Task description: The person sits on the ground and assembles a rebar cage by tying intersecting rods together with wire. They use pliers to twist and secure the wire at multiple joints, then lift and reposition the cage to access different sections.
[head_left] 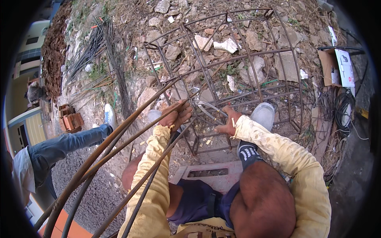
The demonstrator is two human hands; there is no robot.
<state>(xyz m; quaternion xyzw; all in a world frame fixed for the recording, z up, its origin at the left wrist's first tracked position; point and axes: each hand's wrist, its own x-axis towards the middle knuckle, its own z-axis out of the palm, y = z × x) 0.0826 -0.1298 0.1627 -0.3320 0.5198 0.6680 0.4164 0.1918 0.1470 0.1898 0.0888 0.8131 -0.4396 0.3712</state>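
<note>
My right hand (230,121) is closed around the handles of a pair of pincers (209,106). Their jaws point left, toward a thin rod at the frame's edge. Close by, my left hand (173,114) has its fingers curled around a rusty steel rod (131,139) that runs in from the lower left. More long rods (91,158) pass over and beside my left forearm. In front of me a rusty rebar cage (204,65) lies on the ground, its near-left corner between and beyond my hands. What the pincer jaws grip is too small to make out.
Broken stones (254,69) and rubble lie under and beyond the cage. A bundle of steel rods (107,51), stacked bricks (70,118) and a gravel heap (83,180) are on the left. Another person's leg (65,144) reaches in there. A cardboard box (333,69) and coiled wire (344,109) sit at right.
</note>
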